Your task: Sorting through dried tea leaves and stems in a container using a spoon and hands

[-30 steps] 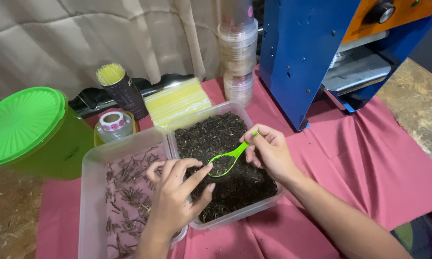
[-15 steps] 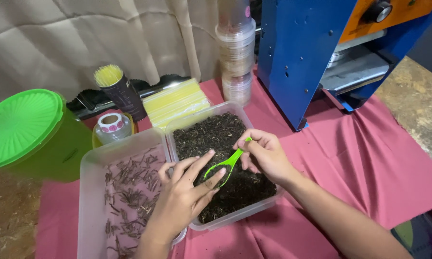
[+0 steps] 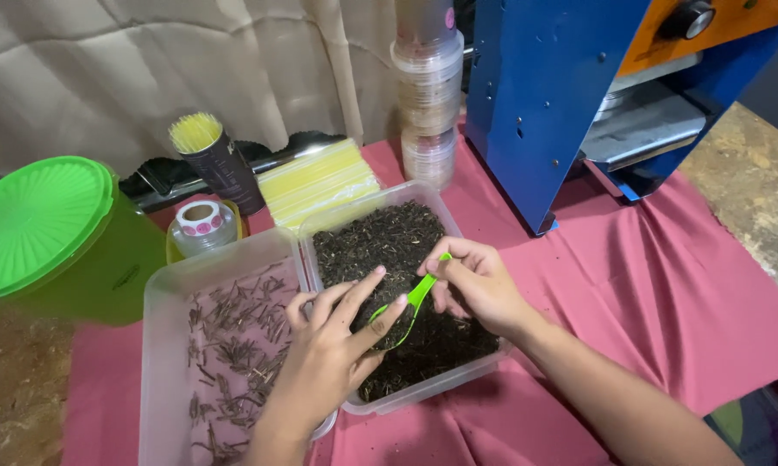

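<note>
Head view: over a tub of dark leaves [image 3: 380, 250], the right hand [image 3: 479, 289] pinches a green scoop [image 3: 406, 306] by its handle while the left hand [image 3: 337, 345], fingers spread and holding nothing, rests against the scoop's bowl. Twigs [image 3: 233, 336] already lie in the neighbouring tub; most leaves remain unsorted. Since half a second ago, both hands have barely shifted.

A small glossy green plastic scoop [image 3: 413, 298] was seen over a clear, smooth plastic tub [image 3: 458, 380]; matt, creased pink cloth [image 3: 665, 285] was spread underneath.
</note>
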